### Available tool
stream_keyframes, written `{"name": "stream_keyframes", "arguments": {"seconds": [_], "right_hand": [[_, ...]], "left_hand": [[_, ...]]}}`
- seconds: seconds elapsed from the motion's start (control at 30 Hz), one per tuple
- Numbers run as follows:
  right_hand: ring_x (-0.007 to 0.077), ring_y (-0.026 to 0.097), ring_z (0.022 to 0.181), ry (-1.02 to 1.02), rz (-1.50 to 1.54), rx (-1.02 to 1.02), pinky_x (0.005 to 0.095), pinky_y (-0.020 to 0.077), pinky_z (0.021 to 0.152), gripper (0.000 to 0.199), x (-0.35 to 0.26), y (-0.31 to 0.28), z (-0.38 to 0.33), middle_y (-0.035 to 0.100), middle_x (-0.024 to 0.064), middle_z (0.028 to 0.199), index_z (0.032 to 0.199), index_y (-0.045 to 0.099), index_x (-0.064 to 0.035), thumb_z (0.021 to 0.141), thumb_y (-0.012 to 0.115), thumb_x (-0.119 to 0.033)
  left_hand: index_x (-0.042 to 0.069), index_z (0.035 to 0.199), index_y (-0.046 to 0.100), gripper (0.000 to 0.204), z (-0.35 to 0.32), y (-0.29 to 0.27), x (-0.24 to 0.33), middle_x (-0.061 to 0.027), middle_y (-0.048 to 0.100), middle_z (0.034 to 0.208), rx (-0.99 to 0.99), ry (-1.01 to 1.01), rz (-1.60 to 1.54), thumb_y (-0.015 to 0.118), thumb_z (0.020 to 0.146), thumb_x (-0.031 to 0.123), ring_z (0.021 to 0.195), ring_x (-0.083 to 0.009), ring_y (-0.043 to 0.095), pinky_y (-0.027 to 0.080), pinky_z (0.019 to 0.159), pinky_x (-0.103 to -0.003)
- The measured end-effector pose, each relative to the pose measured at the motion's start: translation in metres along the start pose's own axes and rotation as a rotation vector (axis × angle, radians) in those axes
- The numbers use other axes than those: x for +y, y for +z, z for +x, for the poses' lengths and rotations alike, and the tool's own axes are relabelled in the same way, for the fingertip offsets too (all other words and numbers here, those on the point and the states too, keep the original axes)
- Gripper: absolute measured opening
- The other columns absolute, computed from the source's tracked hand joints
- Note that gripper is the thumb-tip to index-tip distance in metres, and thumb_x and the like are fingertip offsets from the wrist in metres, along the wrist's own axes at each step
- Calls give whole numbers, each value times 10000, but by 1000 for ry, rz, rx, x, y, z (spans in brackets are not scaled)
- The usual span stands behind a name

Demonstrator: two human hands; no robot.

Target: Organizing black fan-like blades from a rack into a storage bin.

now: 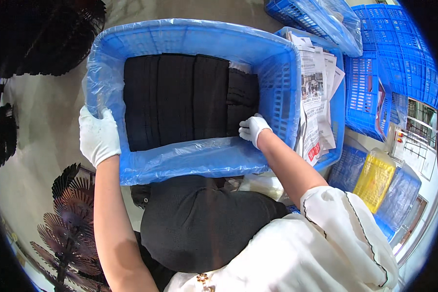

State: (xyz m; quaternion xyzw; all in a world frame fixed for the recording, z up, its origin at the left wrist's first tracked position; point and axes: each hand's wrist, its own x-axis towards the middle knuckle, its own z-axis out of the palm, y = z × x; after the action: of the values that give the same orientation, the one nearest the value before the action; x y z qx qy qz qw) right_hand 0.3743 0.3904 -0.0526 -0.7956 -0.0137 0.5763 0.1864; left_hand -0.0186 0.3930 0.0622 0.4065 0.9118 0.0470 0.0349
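Observation:
A blue plastic crate [280, 104] lined with clear film stands in front of me. Inside it, flat black pieces [175, 102] are packed in several rows, with a smaller black stack [242, 92] at their right end. My left hand [99, 134], in a white glove, is closed over the crate's left rim and the film, thumb on the inner side. My right hand [254, 129], also gloved, reaches over the near right side into the crate. Its fingers are bent together by the near end of the smaller stack; anything between them is hidden.
A blue crate with printed papers [316, 97] stands directly right. Farther right are more stacked blue crates [399, 53] and a yellow bagged crate [373, 180]. Dark racks of fanned pieces [73, 224] stand at the left, over a grey floor [44, 121].

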Motion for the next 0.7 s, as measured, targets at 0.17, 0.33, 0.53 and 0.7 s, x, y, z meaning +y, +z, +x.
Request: {"name": "stream_keyframes", "arguments": {"seconds": [0.17, 0.33, 0.53, 0.7], "right_hand": [[318, 606, 887, -31, 70, -74, 424, 533, 754, 712, -5, 0, -7, 532, 222, 1304, 1510, 165, -204, 916, 494, 11], [313, 624, 859, -46, 115, -91, 427, 548, 711, 726, -5, 1, -11, 563, 227, 1268, 1516, 160, -221, 909, 503, -19], [308, 609, 897, -65, 74, -105, 417, 529, 752, 695, -15, 3, -27, 564, 224, 1258, 1502, 189, -172, 902, 495, 0], [320, 609, 904, -107, -33, -53, 411, 528, 781, 640, -15, -5, -26, 547, 228, 1283, 1491, 207, -115, 914, 462, -10]], "left_hand": [[82, 1233, 570, 439, 0, 0, -2, -173, 687, 1125, -32, -32, -40, 570, 910, 381, 948, -396, 675, 527, 824, -455], [78, 1225, 570, 433, -1, -1, 0, -172, 687, 1113, -35, -22, -45, 573, 913, 378, 937, -386, 680, 533, 815, -450], [64, 1168, 588, 393, -1, 2, -3, -155, 700, 1057, 24, 23, -41, 580, 911, 361, 886, -356, 700, 553, 777, -433], [66, 1155, 595, 380, -2, -2, 1, -153, 696, 1064, -17, -24, -29, 583, 907, 353, 884, -355, 698, 551, 778, -436]]}}
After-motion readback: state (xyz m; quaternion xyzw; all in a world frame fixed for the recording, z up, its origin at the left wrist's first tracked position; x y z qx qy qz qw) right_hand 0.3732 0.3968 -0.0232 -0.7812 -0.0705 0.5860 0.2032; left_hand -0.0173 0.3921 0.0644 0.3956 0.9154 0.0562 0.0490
